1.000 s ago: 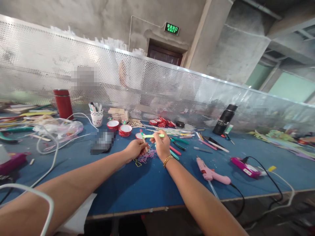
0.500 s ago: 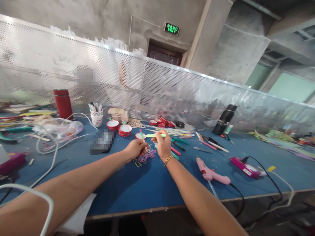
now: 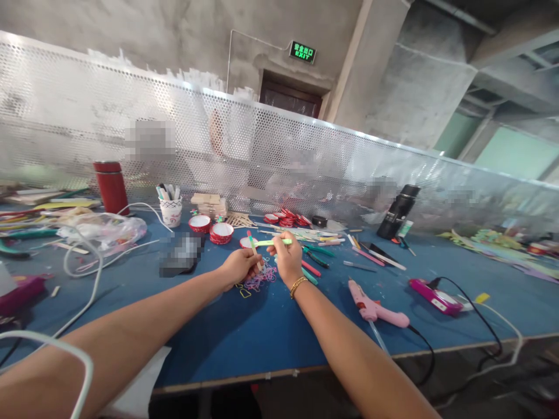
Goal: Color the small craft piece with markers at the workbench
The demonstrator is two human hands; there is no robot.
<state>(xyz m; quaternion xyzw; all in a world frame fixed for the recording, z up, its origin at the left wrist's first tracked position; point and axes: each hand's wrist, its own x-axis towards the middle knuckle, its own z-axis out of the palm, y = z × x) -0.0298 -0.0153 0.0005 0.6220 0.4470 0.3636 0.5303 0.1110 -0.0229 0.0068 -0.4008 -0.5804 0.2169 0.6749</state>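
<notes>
My left hand (image 3: 238, 266) is closed on a pink and tan craft stick (image 3: 252, 245) that points up and away from me. My right hand (image 3: 287, 260), with a gold bracelet at the wrist, pinches a light green stick (image 3: 273, 242) held level across the top of the other stick. Both hands hover just above a small heap of coloured rubber bands (image 3: 258, 278) on the blue table (image 3: 244, 326).
A pink glue gun (image 3: 376, 309) lies right of my right arm, with a magenta device (image 3: 435, 295) and black cable beyond. Green-handled pliers (image 3: 318, 253), loose sticks, red tape rolls (image 3: 220, 232), a paper cup (image 3: 171, 210), a red flask (image 3: 110, 185) and a black flask (image 3: 397, 212) stand farther back. White cables cross the left side.
The hands and the two sticks stay almost where they were; the view has shifted slightly.
</notes>
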